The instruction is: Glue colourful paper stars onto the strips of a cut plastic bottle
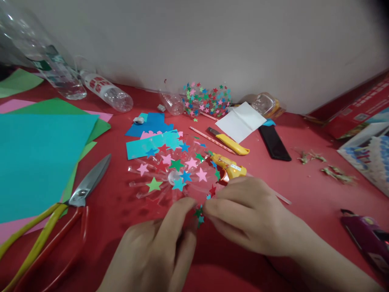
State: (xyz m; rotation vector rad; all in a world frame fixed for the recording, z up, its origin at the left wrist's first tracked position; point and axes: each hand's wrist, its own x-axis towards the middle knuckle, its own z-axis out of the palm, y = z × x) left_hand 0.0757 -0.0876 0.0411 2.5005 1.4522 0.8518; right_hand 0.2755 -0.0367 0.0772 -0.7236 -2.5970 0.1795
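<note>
A clear plastic flower shape [173, 172], cut from a bottle and dotted with coloured paper stars, lies flat on the red table [304, 190]. My left hand [158, 251] and my right hand [246, 215] meet at its near edge. Both pinch at a few small green and blue stars [199, 215] between the fingertips. A yellow glue gun [227, 166] rests just beyond my right hand.
Large scissors [60, 215] with red and yellow handles lie at left on teal, green and pink paper sheets [39, 158]. Clear bottles [100, 89], a second star-covered bottle piece [206, 99], a yellow box cutter [231, 142], a pencil, white paper and a black strip sit farther back. A purple tool [367, 239] lies at right.
</note>
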